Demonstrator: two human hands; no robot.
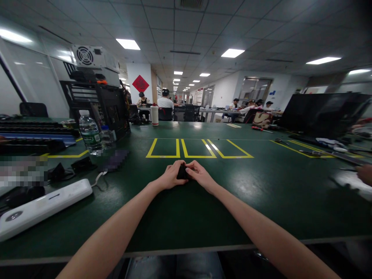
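Note:
Between my two hands is a small black object (182, 172), mostly covered by fingers, so I cannot make out its kind. My left hand (172, 175) grips it from the left, thumb at the near side and fingers over the top. From the right, my right hand (200, 175) pinches its edge with thumb and fingertips. Both hands are low over the green tabletop (186, 217), just on the near side of the yellow taped outlines (199, 156).
On the left stand a white power strip (46, 209), a water bottle (90, 133) and a black computer case (112, 106). A monitor (322, 114) and tools (309, 153) occupy the right. Another person's hand (364, 176) shows at the right edge. People sit farther back.

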